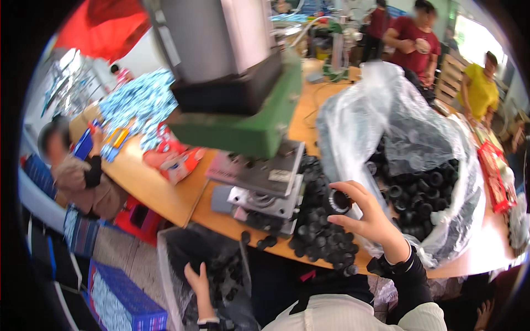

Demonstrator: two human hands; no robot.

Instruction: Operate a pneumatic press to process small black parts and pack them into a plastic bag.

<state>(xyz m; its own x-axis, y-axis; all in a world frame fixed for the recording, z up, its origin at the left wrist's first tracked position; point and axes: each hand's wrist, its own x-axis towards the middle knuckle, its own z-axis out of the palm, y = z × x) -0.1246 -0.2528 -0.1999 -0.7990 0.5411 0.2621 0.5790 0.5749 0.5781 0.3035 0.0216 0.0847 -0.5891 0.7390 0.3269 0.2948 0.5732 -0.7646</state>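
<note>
My right hand (369, 216) pinches a round black cap (338, 202) with a pale ring between thumb and fingers. The cap is held over a heap of loose black caps (323, 234) on the wooden table. Lower left, my left hand (197, 282) has its fingers apart and nothing in them; it is over a plastic-lined bin (165, 259) with black pieces inside. Between the hands stands a green and grey press (232, 129), its metal die block (264, 197) under the head. A few caps lie at the table's front edge beside the die.
A large clear plastic bag (353, 118) full of black caps stands open to the right. Red packages (493, 176) lie at the far right. On the left are a red-and-white bag (175, 157), a heap of blue-white packets (138, 99) and a seated co-worker (83, 179). Other people stand behind.
</note>
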